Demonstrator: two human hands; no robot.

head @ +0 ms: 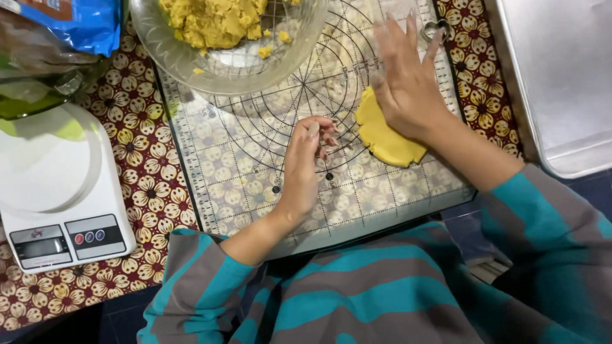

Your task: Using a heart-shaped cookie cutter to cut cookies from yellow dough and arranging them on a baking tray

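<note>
The floral tablecloth point(143, 165) covers the work surface; on it lies a clear pastry mat point(255, 172) printed with concentric circles and a ruled grid; a bare metal tray point(561, 76) sits at the right edge, smooth and dull. A white kitchen scale point(60, 191) stands at the left; a cut-glass bowl point(223, 67) above the mat holds crumbly yellow dough. The flattened dough disc point(386, 137) rests on the mat right of centre, matte and soft-edged. The right hand point(408, 83) lies spread, palm down, heel on the disc; even pressure from the heel appears best, to keep thickness uniform. The left hand point(309, 153) rests beside the disc, fingers loosely curled, holding nothing visible.
</note>
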